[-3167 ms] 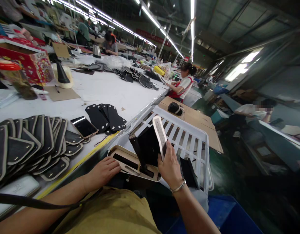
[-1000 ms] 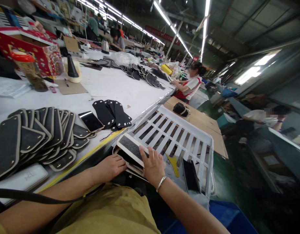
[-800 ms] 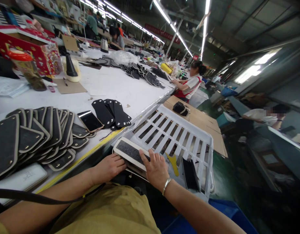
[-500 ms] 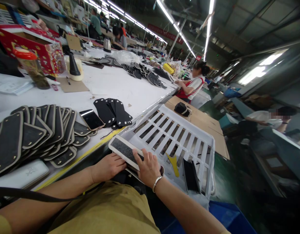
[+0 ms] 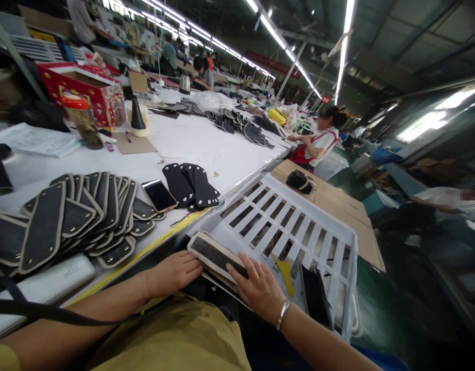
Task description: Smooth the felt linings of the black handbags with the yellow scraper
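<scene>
A long dark panel with pale edging (image 5: 218,255) lies across the near edge of the white slatted crate, in front of my body. My left hand (image 5: 174,273) grips its left end, fingers pressed together and fingertips partly hidden. On the right part, my right hand (image 5: 260,283) has its fingers over the dark face and grips the panel; its underside is hidden. To the left, a fanned pile of similar dark panels with pale edging and small metal studs (image 5: 44,226) rests on the white table (image 5: 183,136).
Beside the pile are a phone (image 5: 159,195), black pieces with white marks (image 5: 201,185) and a white case (image 5: 63,275). The slatted crate (image 5: 348,273) holds a yellow tool (image 5: 284,275) and a black strip (image 5: 317,296). A co-worker in a red apron (image 5: 317,141) is beyond the cardboard (image 5: 341,206).
The whole scene sits further right and slightly lower as the view has turned left. Both hands stay at the panel; my right hand's fingers have shifted slightly over it.
</scene>
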`<action>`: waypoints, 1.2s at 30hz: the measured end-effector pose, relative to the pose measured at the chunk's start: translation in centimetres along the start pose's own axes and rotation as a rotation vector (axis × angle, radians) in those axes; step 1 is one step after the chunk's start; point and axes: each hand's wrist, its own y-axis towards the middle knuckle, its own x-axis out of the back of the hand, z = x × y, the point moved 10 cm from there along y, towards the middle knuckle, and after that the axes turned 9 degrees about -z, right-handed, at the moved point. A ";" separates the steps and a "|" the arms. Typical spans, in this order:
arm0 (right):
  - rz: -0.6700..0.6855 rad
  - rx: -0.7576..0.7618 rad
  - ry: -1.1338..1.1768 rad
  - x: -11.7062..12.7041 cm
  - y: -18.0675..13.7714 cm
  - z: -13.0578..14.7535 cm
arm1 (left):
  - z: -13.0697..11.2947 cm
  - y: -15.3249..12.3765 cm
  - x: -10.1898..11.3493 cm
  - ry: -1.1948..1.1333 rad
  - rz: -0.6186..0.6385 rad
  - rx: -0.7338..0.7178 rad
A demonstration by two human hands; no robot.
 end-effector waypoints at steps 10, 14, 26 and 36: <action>0.127 0.042 0.057 -0.5 0.3 0.0 | 2.6 0.4 0.8 0.054 0.182 -0.014; 0.181 0.027 0.083 -1.0 0.2 0.0 | 3.4 0.5 0.9 0.054 0.199 -0.041; 0.534 -0.014 0.256 -4.1 1.5 -0.7 | 4.6 0.9 0.9 0.062 0.189 -0.046; 0.551 -0.098 0.244 -4.2 2.0 -0.9 | 4.3 1.5 0.4 -0.035 0.319 -0.029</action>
